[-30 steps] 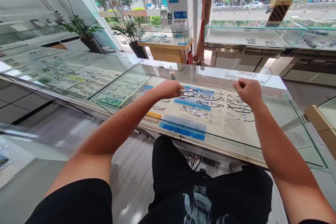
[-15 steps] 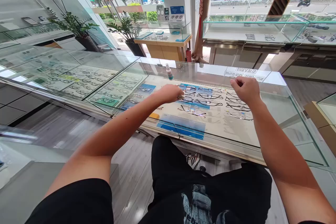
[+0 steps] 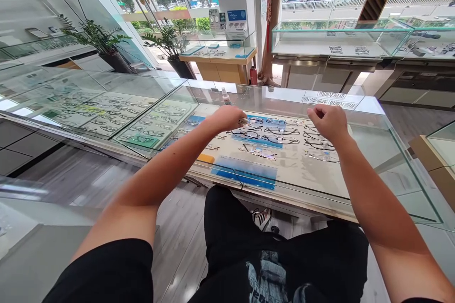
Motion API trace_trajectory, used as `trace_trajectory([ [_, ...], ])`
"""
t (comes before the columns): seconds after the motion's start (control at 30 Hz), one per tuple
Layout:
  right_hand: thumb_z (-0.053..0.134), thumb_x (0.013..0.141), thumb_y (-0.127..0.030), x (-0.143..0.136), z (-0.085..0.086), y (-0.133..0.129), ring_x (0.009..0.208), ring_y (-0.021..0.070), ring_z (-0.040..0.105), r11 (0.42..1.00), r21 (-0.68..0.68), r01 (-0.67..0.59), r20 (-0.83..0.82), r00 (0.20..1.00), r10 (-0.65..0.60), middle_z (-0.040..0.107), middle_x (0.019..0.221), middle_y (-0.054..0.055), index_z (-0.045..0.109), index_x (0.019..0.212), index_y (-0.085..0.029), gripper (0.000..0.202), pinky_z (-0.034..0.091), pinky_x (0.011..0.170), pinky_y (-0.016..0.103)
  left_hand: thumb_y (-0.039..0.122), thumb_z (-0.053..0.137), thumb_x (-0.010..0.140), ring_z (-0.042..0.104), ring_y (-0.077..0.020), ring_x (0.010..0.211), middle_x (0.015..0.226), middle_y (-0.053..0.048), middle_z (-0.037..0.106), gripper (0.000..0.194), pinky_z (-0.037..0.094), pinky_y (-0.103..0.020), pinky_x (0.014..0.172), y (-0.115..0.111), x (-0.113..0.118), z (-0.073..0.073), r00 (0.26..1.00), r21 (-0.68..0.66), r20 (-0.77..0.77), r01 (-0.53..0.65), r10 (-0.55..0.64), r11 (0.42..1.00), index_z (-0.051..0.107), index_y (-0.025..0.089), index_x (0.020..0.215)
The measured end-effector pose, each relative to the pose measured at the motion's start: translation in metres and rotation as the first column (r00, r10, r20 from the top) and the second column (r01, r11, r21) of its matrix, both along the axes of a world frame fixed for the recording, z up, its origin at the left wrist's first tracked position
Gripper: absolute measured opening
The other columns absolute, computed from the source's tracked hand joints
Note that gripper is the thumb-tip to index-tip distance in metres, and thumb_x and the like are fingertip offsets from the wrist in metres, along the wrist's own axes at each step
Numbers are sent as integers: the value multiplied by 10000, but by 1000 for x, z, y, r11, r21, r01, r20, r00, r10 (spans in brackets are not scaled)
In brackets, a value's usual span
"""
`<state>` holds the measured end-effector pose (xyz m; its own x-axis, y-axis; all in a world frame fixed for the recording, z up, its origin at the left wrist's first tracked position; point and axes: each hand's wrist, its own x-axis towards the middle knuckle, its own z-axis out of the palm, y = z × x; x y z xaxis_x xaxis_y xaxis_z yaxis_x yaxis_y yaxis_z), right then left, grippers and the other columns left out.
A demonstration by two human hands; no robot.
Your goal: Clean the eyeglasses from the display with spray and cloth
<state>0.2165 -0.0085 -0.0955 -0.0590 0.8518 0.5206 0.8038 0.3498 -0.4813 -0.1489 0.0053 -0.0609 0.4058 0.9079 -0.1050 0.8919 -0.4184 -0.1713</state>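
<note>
My left hand (image 3: 229, 118) is closed over the glass-topped counter (image 3: 313, 194), fingers curled downward. A small pale bit shows at its fingertips, too little to name. Close beside it is a spray bottle (image 3: 226, 96) with a white top, its lower part hidden by the hand. My right hand (image 3: 329, 123) is a loose fist over the right part of the glass, and I see nothing in it. Under the glass, between the hands, lie rows of eyeglasses (image 3: 281, 140), partly on blue sheets (image 3: 245, 173). More frames (image 3: 322, 155) lie below my right hand.
To the left the counter continues with more eyeglasses (image 3: 106, 109) and a green sheet (image 3: 143, 139). Signs (image 3: 329, 99) lie along the far edge. Across the aisle stand a small display case (image 3: 216, 68), potted plants (image 3: 170, 47) and another glass case (image 3: 341, 40).
My left hand has shifted slightly up and left and covers more of the spray bottle. The right hand keeps its closed shape over the glass. The whole view has moved a little.
</note>
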Motion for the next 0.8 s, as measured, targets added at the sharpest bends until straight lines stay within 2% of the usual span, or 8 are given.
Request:
trace_trajectory([
  [0.2,590,926,-394,-1,1,0,572,158,359,1000,-11,-21,-21,1000,20,460,545,-14,415,588,-251,406,302,652,355,304,692,924,722,-283,866,994,-134,832,239,416,-341,723,15,12,-8,998,-27,-67,8,-10,1000,868,212,1058],
  [0.33,582,927,-404,-1,1,0,570,154,343,999,-22,-48,-38,998,48,427,541,-25,402,583,-253,416,300,649,356,288,680,903,708,-278,832,968,-137,831,235,401,-345,699,20,14,-11,997,-35,-81,15,-18,999,875,206,1004],
  [0.43,581,922,-413,-1,3,-2,573,148,278,998,-20,-53,-68,996,51,329,531,-41,316,573,-257,466,276,640,356,256,665,894,676,-259,786,908,-121,814,211,365,-345,666,19,12,-6,996,-33,-82,29,-32,999,863,210,951],
  [0.53,608,896,-408,0,7,-4,590,141,218,1000,-1,-29,-121,992,29,238,554,-53,224,585,-262,515,249,632,352,222,674,857,596,-208,688,801,-83,770,152,325,-339,638,16,9,9,998,-14,-51,31,-32,999,825,215,845],
  [0.6,619,887,-406,1,10,-6,597,138,194,1000,2,-16,-149,989,16,204,567,-57,201,585,-268,534,237,627,349,259,697,847,533,-174,629,734,-59,726,126,311,-336,627,15,7,23,999,-1,28,31,-31,1000,794,210,783],
  [0.7,605,914,-423,1,13,-8,596,131,163,999,-36,-40,-205,978,32,161,571,-61,175,570,-283,568,221,619,348,335,717,849,509,-148,601,672,-26,673,172,325,-327,624,13,8,45,961,-28,265,85,-74,996,759,201,750],
  [0.8,595,942,-427,0,14,-9,592,122,160,993,-56,-105,-299,950,84,152,576,-64,166,572,-292,582,216,621,348,391,736,851,551,-145,641,683,-11,660,208,380,-316,655,12,19,59,813,-52,566,202,-138,978,752,196,780],
])
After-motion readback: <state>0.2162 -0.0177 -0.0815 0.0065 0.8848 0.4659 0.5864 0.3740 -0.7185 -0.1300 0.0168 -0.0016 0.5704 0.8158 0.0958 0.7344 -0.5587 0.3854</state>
